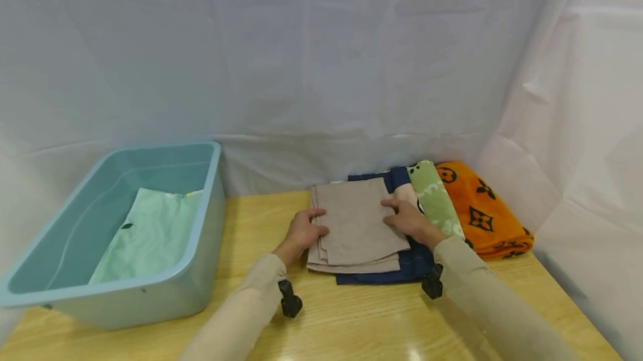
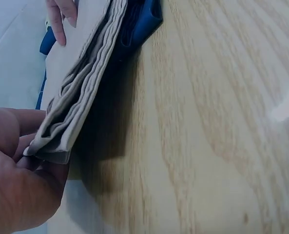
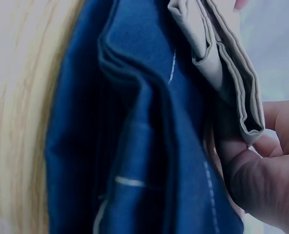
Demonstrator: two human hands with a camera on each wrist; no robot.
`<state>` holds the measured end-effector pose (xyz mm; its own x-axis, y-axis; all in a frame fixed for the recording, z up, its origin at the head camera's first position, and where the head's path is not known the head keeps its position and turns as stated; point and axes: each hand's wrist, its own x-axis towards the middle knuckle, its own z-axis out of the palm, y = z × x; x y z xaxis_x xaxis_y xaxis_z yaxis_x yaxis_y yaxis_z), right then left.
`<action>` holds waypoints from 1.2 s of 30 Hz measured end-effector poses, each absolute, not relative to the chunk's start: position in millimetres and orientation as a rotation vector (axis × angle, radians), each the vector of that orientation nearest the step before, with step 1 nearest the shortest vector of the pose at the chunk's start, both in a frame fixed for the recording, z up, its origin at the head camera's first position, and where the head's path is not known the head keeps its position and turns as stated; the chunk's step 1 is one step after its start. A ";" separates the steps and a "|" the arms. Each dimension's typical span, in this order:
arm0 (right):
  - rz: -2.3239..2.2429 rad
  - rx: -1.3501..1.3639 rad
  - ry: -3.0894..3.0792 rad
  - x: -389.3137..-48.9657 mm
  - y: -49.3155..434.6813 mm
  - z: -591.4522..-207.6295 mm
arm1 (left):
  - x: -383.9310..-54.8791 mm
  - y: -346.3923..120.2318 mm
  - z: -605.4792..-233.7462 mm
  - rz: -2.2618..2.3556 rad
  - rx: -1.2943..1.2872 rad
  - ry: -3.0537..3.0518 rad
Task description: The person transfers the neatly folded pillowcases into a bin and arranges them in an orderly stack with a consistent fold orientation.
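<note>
A folded beige cloth (image 1: 359, 221) in several layers lies over a folded navy cloth (image 1: 387, 277). My left hand (image 1: 303, 231) grips its left edge; in the left wrist view, the fingers (image 2: 29, 151) wrap around the layered edge, which stands above the wood. On the opposite edge, my right hand (image 1: 409, 220) holds the beige cloth, and the right wrist view shows the thumb and fingers (image 3: 266, 180) around its folds. The navy cloth (image 3: 134, 122) hangs in loose folds beside that hand. Some fingertips are hidden by the cloth.
To the right lie a green patterned cloth (image 1: 434, 196) and an orange folded cloth (image 1: 482, 216) with black motifs. A blue plastic tub (image 1: 201, 227) stands at the left, with a mint-green cloth (image 1: 156, 232) inside. White sheeting (image 1: 311, 71) hangs behind the wooden table (image 1: 351, 327).
</note>
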<state>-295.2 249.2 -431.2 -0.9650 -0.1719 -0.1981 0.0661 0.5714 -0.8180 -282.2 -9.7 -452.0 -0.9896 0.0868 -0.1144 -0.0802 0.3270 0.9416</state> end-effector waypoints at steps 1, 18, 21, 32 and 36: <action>-1.339 -0.097 2.556 -294.9 248.7 -430.0 | -282.5 -9.8 -452.1 1.737 0.009 2.446; -1.199 -0.323 2.744 -283.4 239.6 -377.5 | -268.7 -23.5 -407.7 1.566 0.176 2.661; -1.198 -0.383 2.747 -279.7 239.5 -365.6 | -263.0 -28.5 -393.3 1.496 0.221 2.716; -1.174 -0.491 2.704 -259.1 242.1 -316.6 | -247.9 -31.7 -351.9 1.329 0.326 2.831; -1.166 -0.518 2.715 -255.1 237.2 -305.2 | -240.3 -36.3 -338.0 1.275 0.378 2.861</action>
<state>-255.1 237.2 -305.2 -0.9306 -0.3661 0.0061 -0.2565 0.6399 -0.7244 -240.3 -36.3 -338.0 -0.9712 0.2119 0.1088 0.2225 0.6444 0.7316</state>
